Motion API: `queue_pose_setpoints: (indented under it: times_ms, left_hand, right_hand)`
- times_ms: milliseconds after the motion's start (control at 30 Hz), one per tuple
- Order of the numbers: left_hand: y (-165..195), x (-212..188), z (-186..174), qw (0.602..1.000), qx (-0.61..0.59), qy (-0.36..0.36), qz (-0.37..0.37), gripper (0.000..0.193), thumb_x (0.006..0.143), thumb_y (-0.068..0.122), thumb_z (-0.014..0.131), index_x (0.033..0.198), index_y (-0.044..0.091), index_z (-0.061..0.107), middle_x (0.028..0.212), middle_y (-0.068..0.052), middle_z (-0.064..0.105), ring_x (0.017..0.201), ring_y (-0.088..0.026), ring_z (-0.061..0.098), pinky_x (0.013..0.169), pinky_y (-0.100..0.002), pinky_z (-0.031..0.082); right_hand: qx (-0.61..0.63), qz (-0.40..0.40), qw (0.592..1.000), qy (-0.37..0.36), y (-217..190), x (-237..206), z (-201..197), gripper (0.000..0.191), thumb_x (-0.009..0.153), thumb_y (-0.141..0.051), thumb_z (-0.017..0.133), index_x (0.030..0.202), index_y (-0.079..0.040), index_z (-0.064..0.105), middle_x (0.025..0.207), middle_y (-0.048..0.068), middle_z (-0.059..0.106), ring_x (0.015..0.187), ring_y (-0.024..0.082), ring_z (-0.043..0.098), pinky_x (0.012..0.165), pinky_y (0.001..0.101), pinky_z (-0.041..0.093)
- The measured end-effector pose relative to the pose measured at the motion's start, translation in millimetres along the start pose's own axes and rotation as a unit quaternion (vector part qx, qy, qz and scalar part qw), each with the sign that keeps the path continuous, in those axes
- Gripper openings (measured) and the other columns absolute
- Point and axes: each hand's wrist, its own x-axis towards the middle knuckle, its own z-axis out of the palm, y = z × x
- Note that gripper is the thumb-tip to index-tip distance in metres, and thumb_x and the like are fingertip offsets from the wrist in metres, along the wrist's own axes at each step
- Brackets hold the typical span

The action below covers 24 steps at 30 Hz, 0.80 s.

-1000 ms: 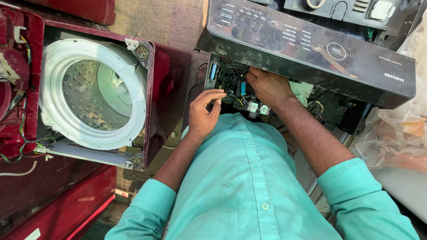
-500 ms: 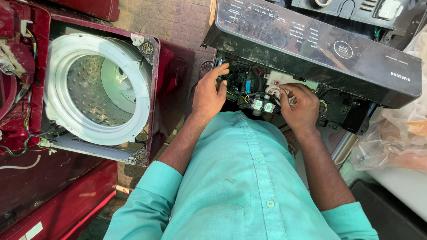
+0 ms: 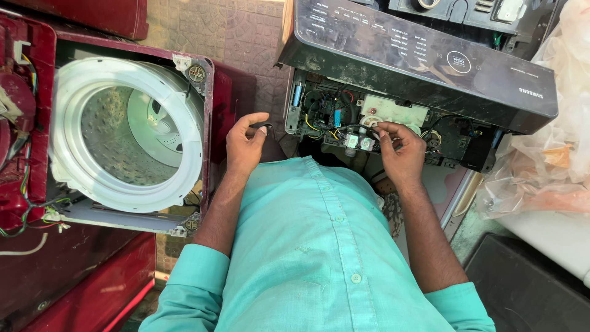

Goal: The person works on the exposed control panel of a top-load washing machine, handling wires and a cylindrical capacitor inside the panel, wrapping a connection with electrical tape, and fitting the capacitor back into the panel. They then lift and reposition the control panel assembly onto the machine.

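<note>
While the head camera is looking straight down past a turquoise shirt [image 3: 307, 246], the largest thing in view is lying at the left: a maroon washing machine cabinet [image 3: 227, 92] with its top off, showing a white tub ring [image 3: 67, 178] around a perforated steel drum [image 3: 104, 141]. Loose coloured wires [image 3: 24, 215] are trailing off its lower left corner. At upper right a dark control panel [image 3: 418, 55] is sitting tilted, its underside open toward the person, and beneath it a circuit board [image 3: 326, 114] with wiring is showing. A clear plastic bag [image 3: 541, 166] is bunching at the far right edge. Just under the board, two small white valve fittings [image 3: 359, 142] are sitting side by side. The right hand [image 3: 402, 154] is reaching in there, fingers narrowed and pinching at a black wire beside the fittings; whether it is actually gripping is hard to tell. The left hand [image 3: 246, 144] is hovering apart from the panel, near the cabinet's corner, loosely curled with thumb and forefinger closing on a small black wire end [image 3: 265, 126].
</note>
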Motion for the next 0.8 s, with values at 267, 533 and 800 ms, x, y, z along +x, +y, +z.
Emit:
queue_pose_setpoints:
  times_ms: [267, 533, 800]
  left_hand:
    - [-22, -5, -32, 0.991, 0.032, -0.125, 0.032, 0.029, 0.092, 0.011, 0.07, 0.121, 0.01, 0.072, 0.116, -0.004, 0.075, 0.091, -0.014, 0.071, 0.082, -0.03, 0.057]
    - [-61, -12, -55, 0.975, 0.089, -0.201, -0.033, 0.031, 0.093, 0.017, 0.069, 0.124, 0.009, 0.071, 0.117, -0.005, 0.076, 0.099, -0.017, 0.072, 0.09, -0.034, 0.056]
    - [-57, -11, -49, 0.967, 0.082, -0.239, -0.027, 0.032, 0.095, 0.018, 0.069, 0.125, 0.01, 0.07, 0.116, -0.004, 0.076, 0.096, -0.016, 0.071, 0.087, -0.033, 0.057]
  right_hand:
    - [-0.043, -0.01, 0.994, 0.1, -12, -44, -4, 0.017, 0.1, 0.003, 0.067, 0.113, -0.002, 0.075, 0.101, 0.006, 0.077, 0.081, 0.009, 0.067, 0.071, 0.0243, 0.053]
    - [-0.074, 0.074, 0.994, 0.022, -30, -108, 29, 0.016, 0.098, -0.004, 0.066, 0.109, -0.007, 0.076, 0.098, 0.005, 0.076, 0.073, 0.015, 0.067, 0.06, 0.0285, 0.052]
    - [-0.17, 0.149, 0.966, -0.125, -30, -172, 44, 0.02, 0.091, -0.016, 0.067, 0.109, -0.015, 0.077, 0.107, 0.007, 0.075, 0.076, 0.026, 0.069, 0.072, 0.0369, 0.056]
